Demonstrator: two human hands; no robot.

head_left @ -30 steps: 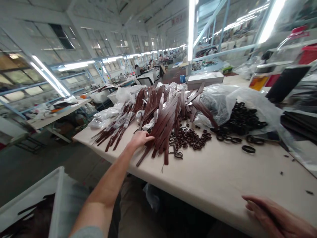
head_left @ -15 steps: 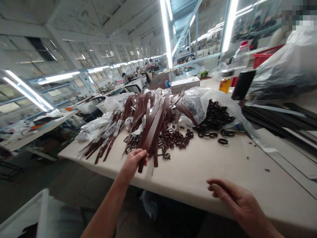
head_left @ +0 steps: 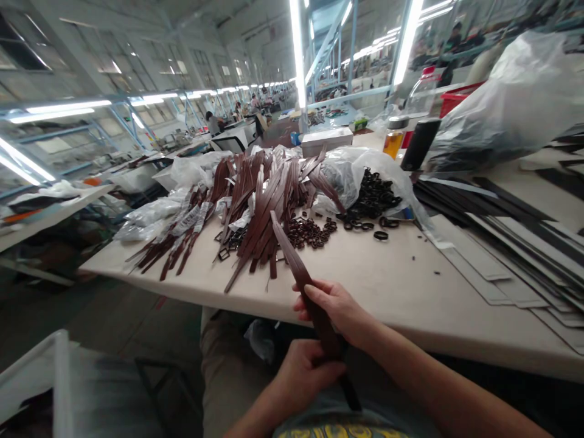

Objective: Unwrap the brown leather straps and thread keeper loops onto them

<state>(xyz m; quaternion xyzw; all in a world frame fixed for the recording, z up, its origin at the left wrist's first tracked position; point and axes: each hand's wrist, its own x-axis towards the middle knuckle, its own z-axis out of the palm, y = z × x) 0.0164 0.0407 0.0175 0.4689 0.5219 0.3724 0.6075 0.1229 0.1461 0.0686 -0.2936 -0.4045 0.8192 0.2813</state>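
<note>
A dark brown leather strap is held in both hands near my body, slanting up and away over the table edge. My right hand pinches it at mid-length, thumb on top. Closer to me, my left hand is closed around its lower part, and the near end hangs below that hand. Beyond the strap's far tip lies a pile of brown straps, some wrapped in plastic. Beside the pile are small brown loops and, partly under the straps, dark metal buckles.
Black rings spill from a clear plastic bag. Black and grey strips lie stacked at the right. Behind them stand a black bottle, a jar of amber liquid and a large plastic bag. A white bin is at lower left.
My left hand has drawn a strap off the pile and back toward my body. My right hand has moved left and taken hold of it. The view has shifted to the right.
</note>
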